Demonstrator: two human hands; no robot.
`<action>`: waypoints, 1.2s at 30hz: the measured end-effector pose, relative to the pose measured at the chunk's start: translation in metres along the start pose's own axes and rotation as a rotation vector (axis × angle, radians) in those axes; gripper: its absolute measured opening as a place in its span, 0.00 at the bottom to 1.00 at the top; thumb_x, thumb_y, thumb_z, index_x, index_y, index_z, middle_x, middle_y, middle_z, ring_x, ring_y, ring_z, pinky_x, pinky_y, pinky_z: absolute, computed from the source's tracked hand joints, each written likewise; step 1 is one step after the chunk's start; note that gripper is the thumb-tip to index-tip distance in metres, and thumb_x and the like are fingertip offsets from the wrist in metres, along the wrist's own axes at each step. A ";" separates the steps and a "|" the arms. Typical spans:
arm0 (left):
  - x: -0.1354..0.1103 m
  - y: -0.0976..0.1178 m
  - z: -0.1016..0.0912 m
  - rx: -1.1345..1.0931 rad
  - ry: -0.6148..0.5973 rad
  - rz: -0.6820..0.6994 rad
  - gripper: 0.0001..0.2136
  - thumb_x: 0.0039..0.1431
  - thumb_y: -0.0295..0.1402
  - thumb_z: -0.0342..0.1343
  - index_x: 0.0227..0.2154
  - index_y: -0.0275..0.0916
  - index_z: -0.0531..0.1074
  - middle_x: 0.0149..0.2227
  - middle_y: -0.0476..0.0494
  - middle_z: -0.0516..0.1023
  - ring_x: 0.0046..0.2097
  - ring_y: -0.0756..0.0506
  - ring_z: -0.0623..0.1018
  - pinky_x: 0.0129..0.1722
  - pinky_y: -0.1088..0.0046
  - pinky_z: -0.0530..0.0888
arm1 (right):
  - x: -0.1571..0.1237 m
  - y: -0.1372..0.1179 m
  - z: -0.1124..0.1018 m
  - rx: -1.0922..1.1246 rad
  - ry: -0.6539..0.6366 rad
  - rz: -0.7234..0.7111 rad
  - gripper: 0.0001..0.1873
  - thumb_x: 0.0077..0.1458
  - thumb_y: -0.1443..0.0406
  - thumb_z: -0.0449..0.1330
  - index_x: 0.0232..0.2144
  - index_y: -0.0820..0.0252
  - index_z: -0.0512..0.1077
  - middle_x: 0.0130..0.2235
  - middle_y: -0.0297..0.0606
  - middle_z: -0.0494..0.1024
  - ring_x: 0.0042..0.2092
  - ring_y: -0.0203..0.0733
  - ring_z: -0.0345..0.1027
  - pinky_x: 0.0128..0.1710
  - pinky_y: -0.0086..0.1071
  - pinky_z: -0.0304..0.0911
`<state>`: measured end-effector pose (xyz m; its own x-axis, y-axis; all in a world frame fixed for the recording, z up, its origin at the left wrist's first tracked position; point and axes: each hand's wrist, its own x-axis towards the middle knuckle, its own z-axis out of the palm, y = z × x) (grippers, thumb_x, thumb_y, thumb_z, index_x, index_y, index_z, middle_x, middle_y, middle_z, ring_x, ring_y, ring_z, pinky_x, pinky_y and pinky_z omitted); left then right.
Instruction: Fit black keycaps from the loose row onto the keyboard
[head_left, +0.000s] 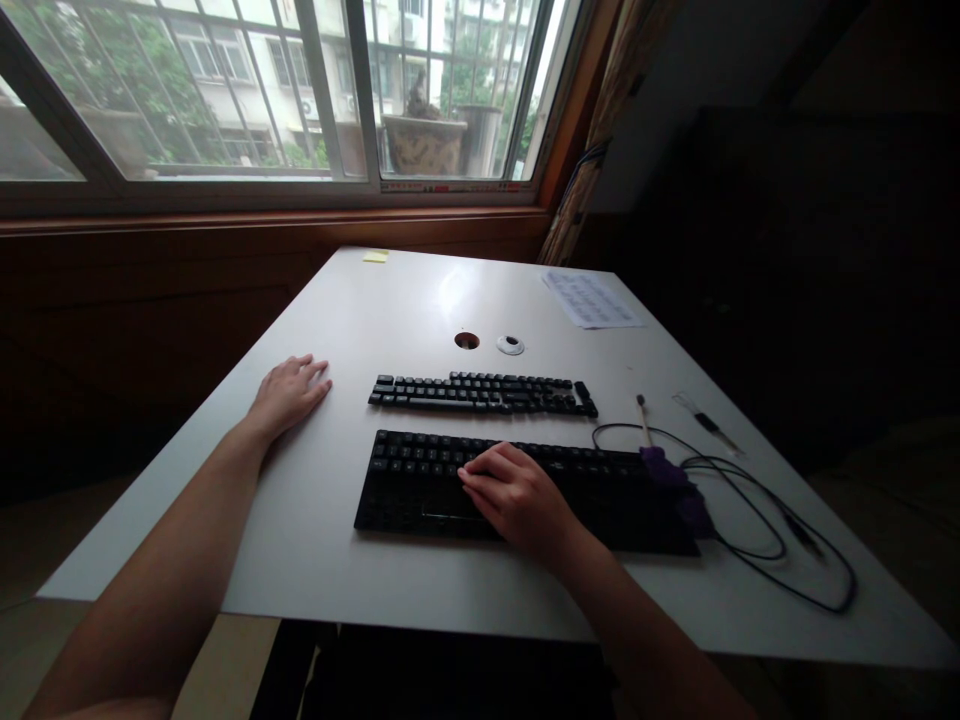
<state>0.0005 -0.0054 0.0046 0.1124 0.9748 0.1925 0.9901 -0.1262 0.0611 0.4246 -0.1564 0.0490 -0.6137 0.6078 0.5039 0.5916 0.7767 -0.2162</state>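
Note:
A black keyboard (465,510) lies near the front of the white table, with keycaps on its upper rows and its lower part bare and dark. Over its middle is my right hand (517,500), thumb and fingers pinched together at the lowest capped row. Whatever sits between those fingertips is too small to make out. Behind the keyboard, loose black keycaps (480,393) are laid out in rows, with gaps at the right. My left hand (289,393) rests palm down on the table to the left of them, fingers spread and holding nothing.
A purple cloth (667,480) covers the keyboard's right end, a brush (643,420) beside it. A black cable (780,550) loops at the right, near a wire keycap puller (709,425). Farther back are a cable hole (466,341), its round cover (511,345), printed paper (592,300) and yellow notes (376,256).

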 end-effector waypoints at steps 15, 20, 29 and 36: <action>0.001 -0.002 0.001 -0.003 -0.004 0.003 0.30 0.70 0.50 0.40 0.66 0.39 0.68 0.67 0.33 0.67 0.67 0.32 0.67 0.66 0.52 0.64 | 0.000 -0.001 0.009 0.019 0.041 0.016 0.13 0.67 0.66 0.60 0.52 0.58 0.77 0.44 0.43 0.80 0.45 0.46 0.69 0.49 0.42 0.71; 0.002 -0.004 0.002 -0.003 0.001 0.007 0.30 0.70 0.50 0.40 0.65 0.39 0.68 0.67 0.33 0.67 0.67 0.32 0.67 0.66 0.52 0.64 | 0.001 -0.003 0.010 0.007 0.032 0.027 0.13 0.65 0.65 0.62 0.51 0.56 0.78 0.46 0.43 0.79 0.45 0.46 0.68 0.49 0.44 0.70; 0.001 -0.004 0.001 -0.004 -0.001 0.008 0.29 0.70 0.50 0.41 0.66 0.40 0.68 0.67 0.34 0.67 0.67 0.33 0.67 0.66 0.54 0.63 | -0.001 -0.001 0.007 0.108 0.098 0.071 0.12 0.65 0.66 0.61 0.48 0.56 0.80 0.43 0.42 0.77 0.45 0.45 0.67 0.48 0.42 0.70; 0.001 -0.002 -0.001 -0.016 -0.007 0.001 0.29 0.70 0.49 0.41 0.66 0.40 0.68 0.67 0.34 0.67 0.67 0.32 0.67 0.66 0.52 0.64 | -0.001 -0.005 0.005 -0.097 0.002 0.060 0.14 0.66 0.64 0.61 0.52 0.52 0.78 0.49 0.43 0.78 0.49 0.48 0.65 0.51 0.46 0.67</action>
<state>-0.0018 -0.0047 0.0051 0.1141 0.9760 0.1854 0.9886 -0.1301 0.0764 0.4191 -0.1604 0.0451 -0.5750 0.6523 0.4939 0.6751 0.7193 -0.1639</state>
